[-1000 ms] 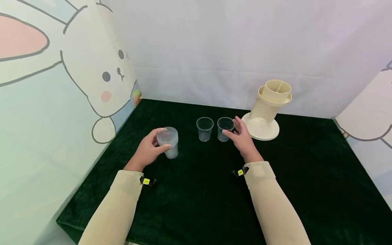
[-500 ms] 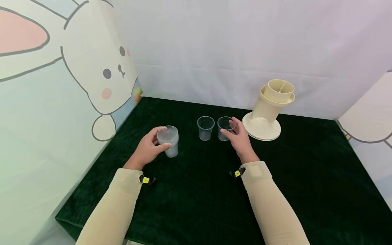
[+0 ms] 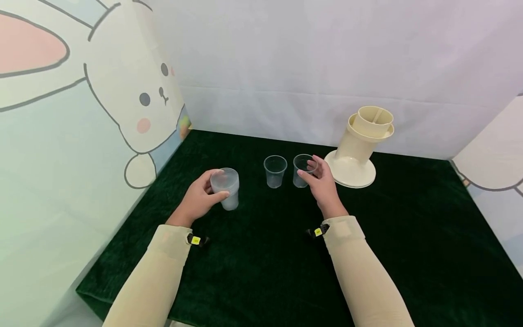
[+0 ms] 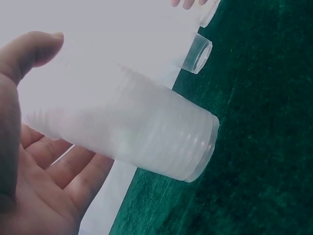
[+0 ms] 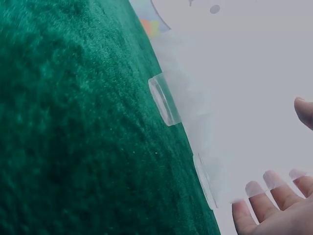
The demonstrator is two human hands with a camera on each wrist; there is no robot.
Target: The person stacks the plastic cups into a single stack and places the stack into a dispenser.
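Observation:
My left hand [image 3: 199, 196] holds a stack of nested clear plastic cups [image 3: 230, 200], thumb on the near side and fingers behind. In the left wrist view the stacked cups [image 4: 166, 132] show their ridged sides and base. With thumb and fingers my right hand [image 3: 324, 187] grips a single clear plastic cup [image 3: 300, 178] near its rim. It stands upright, just right of another clear plastic cup [image 3: 275, 172], with a narrow gap between them. In the right wrist view, pale glare washes out most of the held cup [image 5: 208, 181].
Behind my right hand stands a cream plastic stand [image 3: 355, 145] with a round base and a tubular top. Dark green velvet cloth [image 3: 261, 268] covers the table. A white curtain [image 3: 286, 59] hangs behind it, and a rabbit-printed panel [image 3: 122, 113] borders the left side.
The cup in my right hand has shifted slightly right, widening the gap to the other single cup. My left hand keeps its hold on the stack, and the view has shifted a little.

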